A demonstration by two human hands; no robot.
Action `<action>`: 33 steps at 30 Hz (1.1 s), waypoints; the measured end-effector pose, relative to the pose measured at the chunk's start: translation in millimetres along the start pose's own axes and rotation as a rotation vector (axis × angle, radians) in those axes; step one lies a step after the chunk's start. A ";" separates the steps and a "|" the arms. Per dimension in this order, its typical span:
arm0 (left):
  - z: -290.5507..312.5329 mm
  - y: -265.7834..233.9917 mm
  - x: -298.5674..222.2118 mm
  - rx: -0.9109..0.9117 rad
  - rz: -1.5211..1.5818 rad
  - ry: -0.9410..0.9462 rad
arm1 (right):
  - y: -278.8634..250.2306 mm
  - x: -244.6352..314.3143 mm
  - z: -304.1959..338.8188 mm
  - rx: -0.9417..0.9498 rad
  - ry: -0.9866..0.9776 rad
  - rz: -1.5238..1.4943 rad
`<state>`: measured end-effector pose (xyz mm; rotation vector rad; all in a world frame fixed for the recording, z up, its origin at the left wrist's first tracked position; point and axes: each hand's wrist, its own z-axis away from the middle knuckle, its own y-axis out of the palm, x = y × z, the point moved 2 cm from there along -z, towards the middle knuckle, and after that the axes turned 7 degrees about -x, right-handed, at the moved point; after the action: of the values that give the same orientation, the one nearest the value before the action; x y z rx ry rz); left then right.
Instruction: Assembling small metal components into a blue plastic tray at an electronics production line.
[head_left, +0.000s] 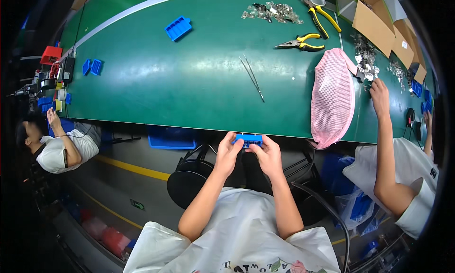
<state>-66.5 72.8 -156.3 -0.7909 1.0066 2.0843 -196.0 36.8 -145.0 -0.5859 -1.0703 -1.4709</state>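
Between my two hands, at the near edge of the green table, is a small blue plastic housing [248, 137]. My left hand [228, 152] grips its left end, thumb laid over the near side. The other end is pinched by my right hand [266, 154], its thumb pressing at the near face. Fingers partly hide the housing, and what sits inside it is too small to make out. Beyond my hands, a pair of metal tweezers [252, 79] lies on the table. A similar blue compartmented housing [178, 28] rests farther off to the left.
Right of my hands lies a pink mesh bag [333, 98]. Behind it are yellow-handled needle-nose pliers [303, 42], cutters [322, 19] and a pile of small metal parts [275, 12]. A co-worker's hand [379, 93] reaches into more metal parts. Another person sits at the left.
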 end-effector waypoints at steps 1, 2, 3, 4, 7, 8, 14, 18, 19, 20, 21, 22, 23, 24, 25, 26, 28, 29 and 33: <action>-4.2 1.9 3.4 -0.014 0.036 -0.037 | -0.7 -6.6 -1.6 -0.003 0.003 0.001; -5.2 6.0 5.6 -0.058 0.077 -0.063 | -2.3 -16.4 -3.5 -0.017 0.029 -0.062; -7.3 9.3 7.8 -0.058 0.077 -0.065 | -2.9 -22.5 -5.1 -0.029 0.055 -0.125; -8.4 10.6 9.9 -0.077 0.065 -0.035 | -1.5 -23.2 -4.7 -0.046 0.065 -0.169; -7.6 14.0 11.7 -0.122 0.075 -0.022 | 1.8 -28.5 -5.9 -0.116 0.019 -0.228; -6.7 15.9 11.9 -0.143 0.098 -0.036 | 4.6 -31.5 -6.1 -0.189 0.042 -0.189; -6.1 22.5 15.7 -0.302 0.108 -0.027 | 21.8 -38.4 -2.1 -0.398 -0.016 -0.120; -5.4 23.7 17.6 -0.317 0.050 -0.013 | 18.6 -32.5 -0.8 -0.392 0.021 -0.149; -5.8 21.8 18.6 -0.316 0.049 -0.016 | 19.0 -34.2 -1.3 -0.377 0.027 -0.154; -6.1 20.7 19.6 -0.298 0.050 -0.003 | 18.1 -35.8 -2.2 -0.380 0.029 -0.155; -6.6 19.8 20.1 -0.280 0.050 0.011 | 16.8 -36.7 -3.4 -0.358 0.008 -0.138; -6.5 19.3 19.8 -0.264 0.053 0.001 | 15.4 -37.5 -3.1 -0.334 -0.009 -0.120; -7.0 17.3 21.5 -0.266 0.050 -0.002 | 14.6 -37.8 -2.8 -0.312 -0.019 -0.117; -7.8 15.3 23.4 -0.248 0.052 0.017 | 14.9 -38.8 -2.9 -0.314 -0.016 -0.120; -8.6 15.4 23.4 -0.228 0.055 0.036 | 14.9 -38.9 -3.7 -0.318 -0.015 -0.123; -7.7 16.2 22.2 -0.223 0.062 0.017 | 14.5 -39.4 -3.8 -0.322 -0.016 -0.125; -7.7 19.8 22.8 -0.240 0.078 0.030 | 13.1 -41.5 -2.9 -0.324 -0.010 -0.136; -7.8 20.2 23.1 -0.258 0.096 0.046 | 12.9 -42.9 -2.8 -0.323 -0.005 -0.144; -6.2 5.9 32.8 -0.189 0.118 0.058 | 15.0 -41.6 -1.9 -0.295 0.001 -0.133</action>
<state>-88.8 75.1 -181.7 -0.9095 0.9158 2.2949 -172.6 57.1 -176.6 -0.7313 -0.9112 -1.7620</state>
